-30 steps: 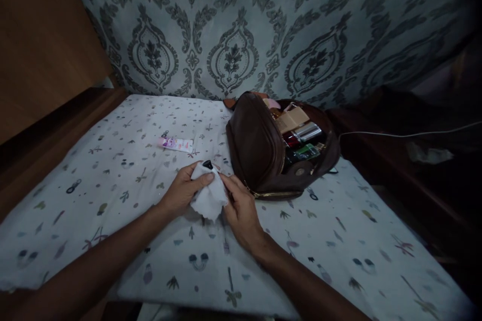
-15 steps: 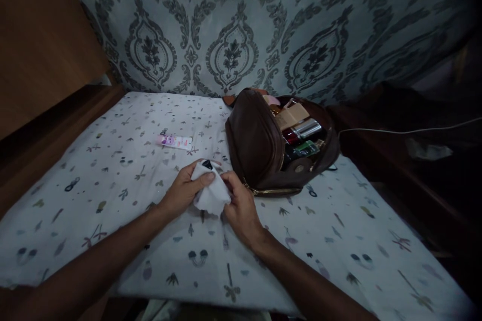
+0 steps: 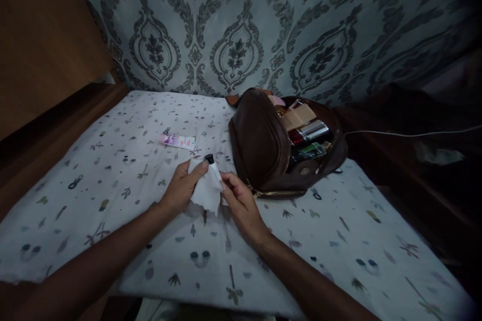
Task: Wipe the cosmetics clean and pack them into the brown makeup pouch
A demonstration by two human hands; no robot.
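Between my hands is a small tube [image 3: 215,164] with a black cap, partly covered by a white wipe [image 3: 205,191]. My left hand [image 3: 184,183] is closed, its thumb pressing the wipe against the tube just below the cap. The fingers of my right hand [image 3: 241,200] pinch the tube's other side, next to the wipe's right edge. Most of the tube's body is hidden by the wipe and fingers. Just right of my hands stands an open brown bag [image 3: 259,143] filled with cosmetics. A pink and white tube [image 3: 178,141] lies beyond my left hand.
A patterned white cloth [image 3: 124,220] covers the table. In the bag are a beige box [image 3: 299,117], a silver and red tube [image 3: 309,132] and a green packet [image 3: 313,150]. A wooden cabinet [image 3: 45,35] borders the left; a white cable [image 3: 410,134] runs at right.
The tube's black cap now stands out further above the wipe. My right fingers have loosened from the wipe and opened slightly along the tube's side. The view has shifted slightly.
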